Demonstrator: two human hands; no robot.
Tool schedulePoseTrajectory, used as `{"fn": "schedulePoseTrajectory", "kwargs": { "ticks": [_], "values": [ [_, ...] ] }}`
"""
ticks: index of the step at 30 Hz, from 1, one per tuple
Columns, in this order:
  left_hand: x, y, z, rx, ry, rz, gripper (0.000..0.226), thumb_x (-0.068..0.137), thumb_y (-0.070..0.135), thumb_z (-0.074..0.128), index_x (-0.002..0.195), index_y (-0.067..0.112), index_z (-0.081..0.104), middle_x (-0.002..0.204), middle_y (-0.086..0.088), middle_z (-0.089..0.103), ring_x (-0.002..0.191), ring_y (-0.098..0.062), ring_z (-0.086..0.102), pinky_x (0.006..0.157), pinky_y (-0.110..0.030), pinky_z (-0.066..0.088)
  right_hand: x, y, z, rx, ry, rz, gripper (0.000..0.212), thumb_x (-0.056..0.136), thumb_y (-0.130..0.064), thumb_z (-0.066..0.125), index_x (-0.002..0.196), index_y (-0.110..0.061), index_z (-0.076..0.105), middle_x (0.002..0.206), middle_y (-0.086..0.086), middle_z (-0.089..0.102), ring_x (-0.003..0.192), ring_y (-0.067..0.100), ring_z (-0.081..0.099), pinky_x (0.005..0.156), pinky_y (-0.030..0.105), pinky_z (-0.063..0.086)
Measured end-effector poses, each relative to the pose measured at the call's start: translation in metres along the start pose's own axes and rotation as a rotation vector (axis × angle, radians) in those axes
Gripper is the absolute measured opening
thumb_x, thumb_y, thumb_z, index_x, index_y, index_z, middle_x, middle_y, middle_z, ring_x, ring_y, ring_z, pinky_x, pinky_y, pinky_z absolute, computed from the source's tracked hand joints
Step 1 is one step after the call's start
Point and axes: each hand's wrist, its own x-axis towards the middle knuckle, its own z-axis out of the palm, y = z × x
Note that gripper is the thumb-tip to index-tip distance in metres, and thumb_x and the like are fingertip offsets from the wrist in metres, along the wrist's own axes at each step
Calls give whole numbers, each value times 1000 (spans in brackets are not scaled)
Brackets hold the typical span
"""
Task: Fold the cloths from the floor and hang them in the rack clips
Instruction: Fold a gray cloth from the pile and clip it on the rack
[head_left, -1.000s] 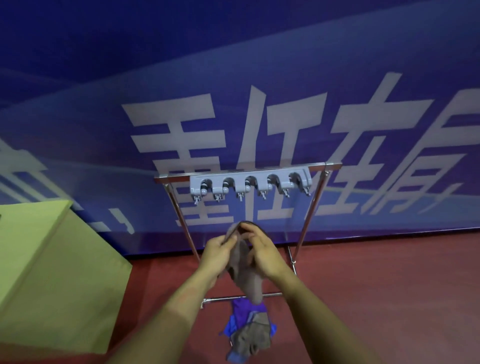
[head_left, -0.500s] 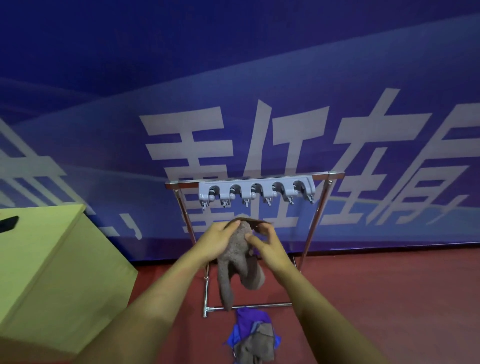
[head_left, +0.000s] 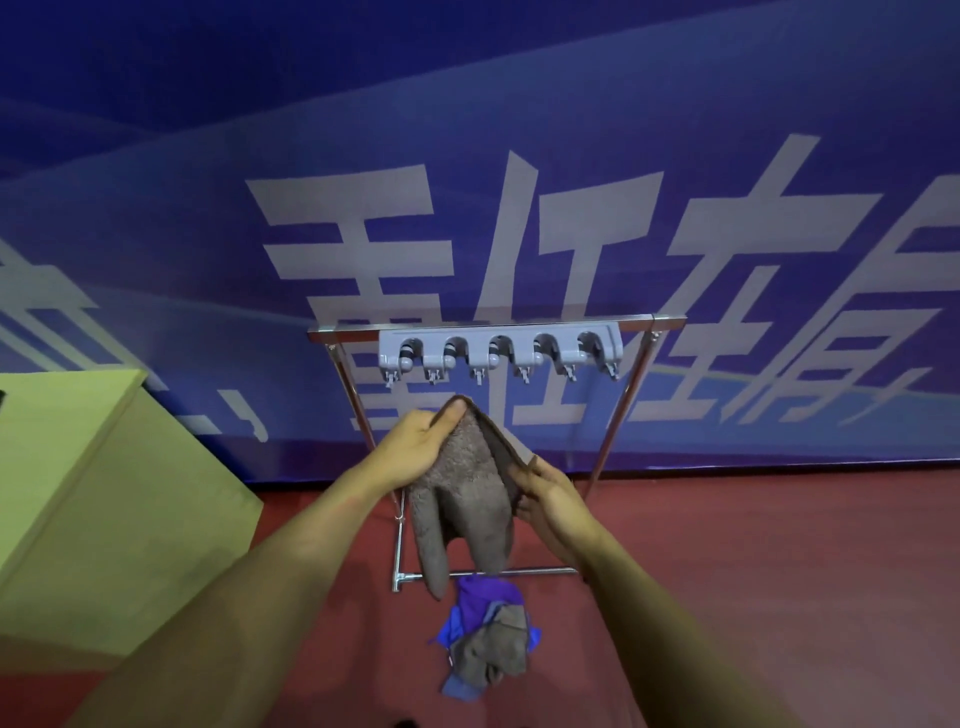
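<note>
The brown cloth (head_left: 462, 499) hangs in the air just below the clip bar (head_left: 498, 349) on the rack (head_left: 618, 415). It looks soft, fluffy and light, and it droops in two floppy tails. It will bend any way you pull it, so it is best held by its top edge and corners. The left hand (head_left: 415, 447) is closed on the top corner, thumb pressed on the fluff, close under the clips. The right hand (head_left: 545, 499) pinches the side edge, lower down and to the right of the clip bar. The fold looks only half done, I think, and no cloth is in a clip yet.

Under the rack, a pile of cloths (head_left: 488, 639) lies on the floor (head_left: 753, 571), some blue and some brown, all crumpled up. The floor is dark red and looks smooth. Behind the rack stands a big blue wall (head_left: 519, 156) with large pale letters. To the left of the rack sits a big yellow-green box (head_left: 104, 493).
</note>
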Motion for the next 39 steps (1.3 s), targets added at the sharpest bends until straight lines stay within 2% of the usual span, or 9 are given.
{"fn": "schedulePoseTrajectory", "kwargs": {
  "ticks": [3,7,14,20,23,26,32,36,39],
  "values": [
    [0,-10,8,-26,10,-34,70,96,62,44,67,0,62,65,-22,62,58,-21,60,62,-31,42,-3,2,-4,-153,69,37,18,103,-25,52,118,-22,62,99,3,71,85,17,67,66,31,52],
    [-1,-20,15,24,172,-35,61,90,61,57,51,18,42,45,6,41,44,-7,41,56,-31,31,-11,4,-9,-394,123,33,15,104,-30,50,103,-15,52,90,5,65,75,11,64,60,25,50],
    [8,-46,23,70,261,-40,63,82,71,59,61,12,51,57,-8,45,57,-27,50,64,-40,45,-21,3,-21,-269,-107,205,66,69,-42,88,111,6,71,114,24,72,109,36,68,105,52,48],
    [3,-59,49,-23,334,-208,47,85,62,65,68,19,58,62,9,58,63,-13,56,62,-33,42,-16,-1,-16,32,-124,196,39,100,-24,56,131,1,59,130,24,64,121,35,62,106,49,47],
    [5,-88,68,-236,367,-368,57,80,63,69,107,13,64,105,-7,70,97,-22,66,88,-37,52,-10,-5,-12,34,-39,213,37,103,-25,50,131,-1,58,124,21,68,113,32,67,96,46,54],
    [-5,-129,101,-506,308,-621,83,68,85,61,111,15,67,117,-15,68,111,-32,63,100,-48,48,-5,-3,-14,60,12,236,39,100,-27,55,128,0,59,117,18,71,102,28,71,84,42,58],
    [-36,-170,169,-1194,41,-928,80,79,77,55,125,13,65,120,-11,72,113,-32,67,101,-47,50,10,22,-34,83,-88,162,50,89,4,65,136,-6,49,129,23,64,117,37,64,92,45,54],
    [-20,-201,191,-1363,28,-875,61,90,61,53,114,9,74,118,-16,72,103,-34,70,77,-41,59,33,54,-56,125,-68,153,52,95,2,58,140,-20,47,133,21,62,120,38,62,93,47,54],
    [-2,-237,194,-1368,67,-773,42,96,38,51,95,5,76,97,-18,76,79,-31,75,67,-36,59,50,85,-75,75,5,167,41,96,-7,59,137,-5,53,126,25,66,115,39,65,93,47,55]
  ]
}}
